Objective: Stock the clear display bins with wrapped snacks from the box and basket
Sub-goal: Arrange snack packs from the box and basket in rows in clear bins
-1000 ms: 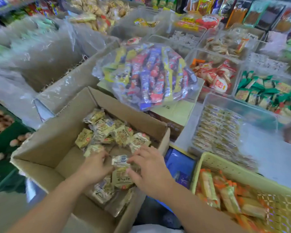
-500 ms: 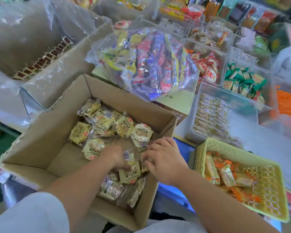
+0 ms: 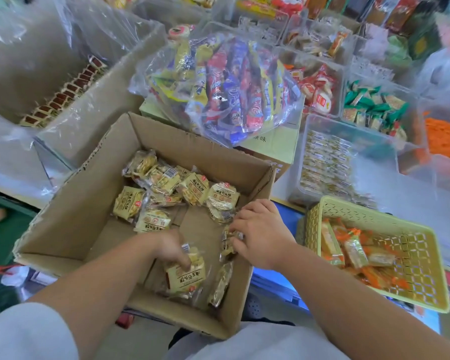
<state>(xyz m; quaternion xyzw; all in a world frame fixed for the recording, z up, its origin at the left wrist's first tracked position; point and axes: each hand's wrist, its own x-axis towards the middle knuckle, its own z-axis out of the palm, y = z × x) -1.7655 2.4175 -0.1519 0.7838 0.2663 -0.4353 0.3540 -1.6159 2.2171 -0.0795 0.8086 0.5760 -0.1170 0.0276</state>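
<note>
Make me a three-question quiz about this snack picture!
1. The basket sits where? A right of the cardboard box; B inside it; C under it.
2. Its wrappers are mostly? A blue; B black; C orange.
3. The left hand is? A waving; B gripping a snack pack; C flat on the basket.
Answers: A, the basket stands beside the cardboard box's right wall; C, orange wrappers lie in it; B, its fingers curl over the snack pack inside the cardboard box.
</note>
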